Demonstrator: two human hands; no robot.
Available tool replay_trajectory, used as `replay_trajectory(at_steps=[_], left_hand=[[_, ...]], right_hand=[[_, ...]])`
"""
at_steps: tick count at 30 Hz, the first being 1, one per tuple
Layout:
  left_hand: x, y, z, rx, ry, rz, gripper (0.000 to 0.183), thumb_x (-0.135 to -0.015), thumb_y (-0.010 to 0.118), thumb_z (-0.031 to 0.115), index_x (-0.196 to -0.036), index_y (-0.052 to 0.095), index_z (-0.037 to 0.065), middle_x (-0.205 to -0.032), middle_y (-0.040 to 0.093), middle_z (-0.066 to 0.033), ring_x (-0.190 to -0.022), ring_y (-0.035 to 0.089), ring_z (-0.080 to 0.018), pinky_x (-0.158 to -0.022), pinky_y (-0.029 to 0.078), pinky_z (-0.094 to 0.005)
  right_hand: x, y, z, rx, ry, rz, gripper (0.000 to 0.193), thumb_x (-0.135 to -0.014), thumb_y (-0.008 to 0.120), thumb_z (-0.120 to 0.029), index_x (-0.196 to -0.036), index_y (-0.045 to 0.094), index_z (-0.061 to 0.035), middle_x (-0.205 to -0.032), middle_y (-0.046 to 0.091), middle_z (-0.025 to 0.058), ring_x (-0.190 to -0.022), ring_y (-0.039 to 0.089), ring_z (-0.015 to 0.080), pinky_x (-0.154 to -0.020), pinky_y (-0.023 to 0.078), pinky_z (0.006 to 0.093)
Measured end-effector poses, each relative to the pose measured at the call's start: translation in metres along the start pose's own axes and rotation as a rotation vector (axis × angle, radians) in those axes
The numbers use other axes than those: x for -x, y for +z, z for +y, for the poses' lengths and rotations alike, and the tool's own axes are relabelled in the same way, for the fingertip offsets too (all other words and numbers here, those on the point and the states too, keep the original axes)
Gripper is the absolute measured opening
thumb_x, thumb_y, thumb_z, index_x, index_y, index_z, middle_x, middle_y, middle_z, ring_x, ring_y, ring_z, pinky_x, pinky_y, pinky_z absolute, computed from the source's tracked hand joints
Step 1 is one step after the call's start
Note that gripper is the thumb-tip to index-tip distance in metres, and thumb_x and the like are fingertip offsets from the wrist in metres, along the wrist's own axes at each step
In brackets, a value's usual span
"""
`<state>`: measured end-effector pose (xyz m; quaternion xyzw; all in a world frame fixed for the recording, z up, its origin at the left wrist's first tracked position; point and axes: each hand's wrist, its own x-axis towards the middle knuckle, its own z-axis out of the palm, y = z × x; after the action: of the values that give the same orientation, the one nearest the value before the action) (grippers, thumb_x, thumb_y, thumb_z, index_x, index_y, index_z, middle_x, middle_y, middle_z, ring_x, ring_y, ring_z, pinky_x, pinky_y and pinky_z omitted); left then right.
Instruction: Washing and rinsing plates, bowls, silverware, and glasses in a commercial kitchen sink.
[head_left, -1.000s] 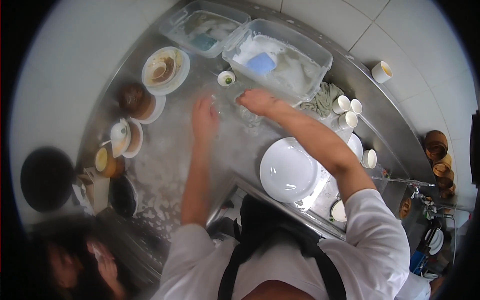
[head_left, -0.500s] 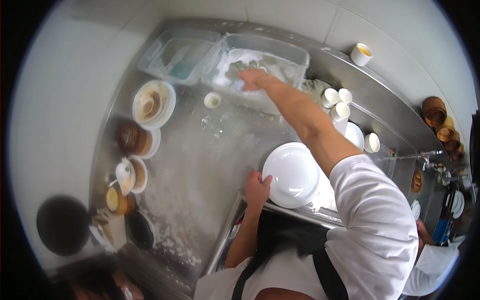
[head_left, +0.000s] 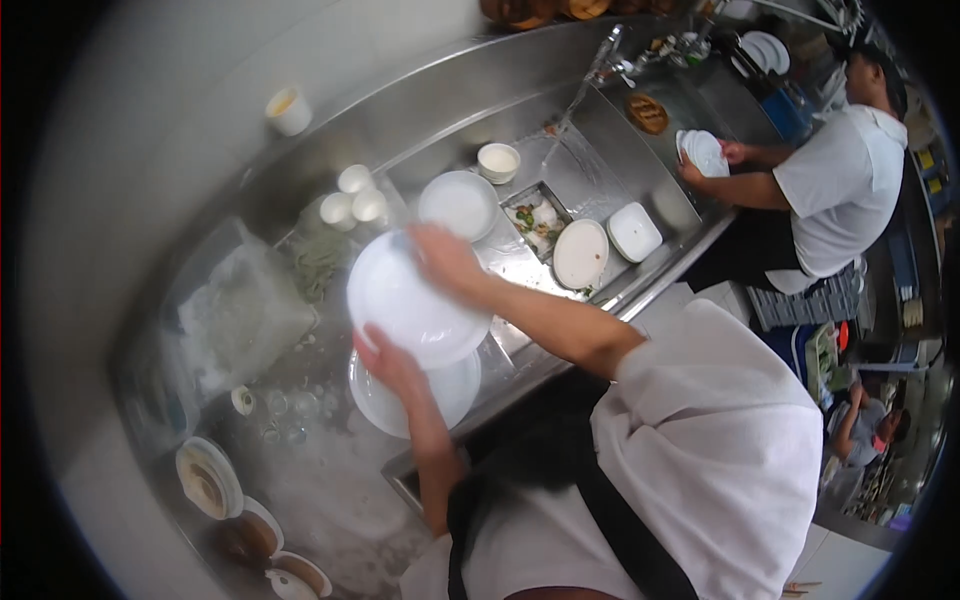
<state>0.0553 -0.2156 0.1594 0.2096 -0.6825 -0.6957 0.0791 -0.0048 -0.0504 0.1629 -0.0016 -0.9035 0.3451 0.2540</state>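
Observation:
A round white plate (head_left: 420, 312) is tilted up off a second white plate (head_left: 440, 402) on the wet steel counter. My left hand (head_left: 393, 366) grips the near left rim of the raised plate, thumb and fingers closed on it. Against its right upper face lies my right hand (head_left: 447, 264), smeared by motion. A bluish-grey blur shows by the right fingertips; I cannot make out whether it is something held. Just beyond that hand, another white plate (head_left: 458, 204) rests on the counter.
Left stands a clear tub (head_left: 243, 312) of foamy water, with white cups (head_left: 356, 180) and a greyish cloth (head_left: 318, 255) beyond. Soiled bowls (head_left: 208, 480) line the lower left. A scrap-filled metal tray (head_left: 537, 218) sits rightward. A co-worker (head_left: 840, 185) handles white dishes at the sink.
My right hand has left the foamy tub and come onto the plate. The plate has been raised in my left hand. The view has swung right, bringing the co-worker fully in.

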Motion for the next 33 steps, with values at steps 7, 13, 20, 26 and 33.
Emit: replay_trajectory(at_steps=[7,13,20,26,33], left_hand=[[-0.033,0.051,-0.009,0.289,-0.262,-0.273,0.047,-0.101,0.055,0.021,-0.138,0.045,-0.006,-0.128,0.059,-0.0189,-0.103,0.063,-0.0282,-0.089,0.052,-0.0398],[-0.008,0.143,-0.047,0.299,-0.380,-0.319,0.047,-0.097,0.061,0.018,-0.137,0.048,-0.001,-0.125,0.061,-0.0147,-0.106,0.063,-0.0269,-0.091,0.053,-0.0405],[-0.011,0.155,-0.036,-0.090,-0.053,-0.547,0.055,-0.087,0.070,0.008,-0.136,0.047,-0.001,-0.133,0.055,-0.0133,-0.116,0.058,-0.0240,-0.093,0.053,-0.0367],[-0.005,0.265,0.045,0.599,0.129,-0.021,0.047,-0.091,0.068,0.021,-0.128,0.055,-0.007,-0.113,0.067,-0.0156,-0.098,0.067,-0.0240,-0.086,0.055,-0.0354],[-0.033,0.206,0.099,0.391,0.076,-0.466,0.046,-0.096,0.061,0.023,-0.129,0.051,-0.008,-0.113,0.066,-0.0203,-0.092,0.070,-0.0271,-0.071,0.060,-0.0344]], right_hand=[[-0.011,-0.118,0.097,-0.082,-0.520,-0.460,0.030,-0.095,0.055,-0.037,-0.095,0.072,-0.0122,-0.109,0.068,0.0134,-0.098,0.066,0.0258,-0.085,0.054,0.0420],[0.033,-0.066,0.108,-1.703,0.906,-0.118,0.072,-0.093,0.055,-0.057,-0.141,0.044,-0.0048,-0.127,0.060,0.0104,-0.116,0.056,0.0216,-0.098,0.049,0.0405],[-0.055,-0.216,0.192,-0.654,0.552,-0.779,0.066,-0.080,0.077,-0.024,-0.131,0.050,0.0073,-0.115,0.066,0.0222,-0.108,0.065,0.0294,-0.100,0.050,0.0416],[-0.069,-0.163,0.142,-0.981,0.599,0.051,0.060,-0.082,0.078,-0.026,-0.125,0.056,0.0100,-0.118,0.064,0.0249,-0.093,0.070,0.0270,-0.077,0.061,0.0349],[-0.079,-0.198,0.103,-1.016,0.721,-0.060,0.059,-0.084,0.075,-0.026,-0.128,0.056,0.0081,-0.113,0.067,0.0248,-0.104,0.066,0.0288,-0.096,0.050,0.0396]])
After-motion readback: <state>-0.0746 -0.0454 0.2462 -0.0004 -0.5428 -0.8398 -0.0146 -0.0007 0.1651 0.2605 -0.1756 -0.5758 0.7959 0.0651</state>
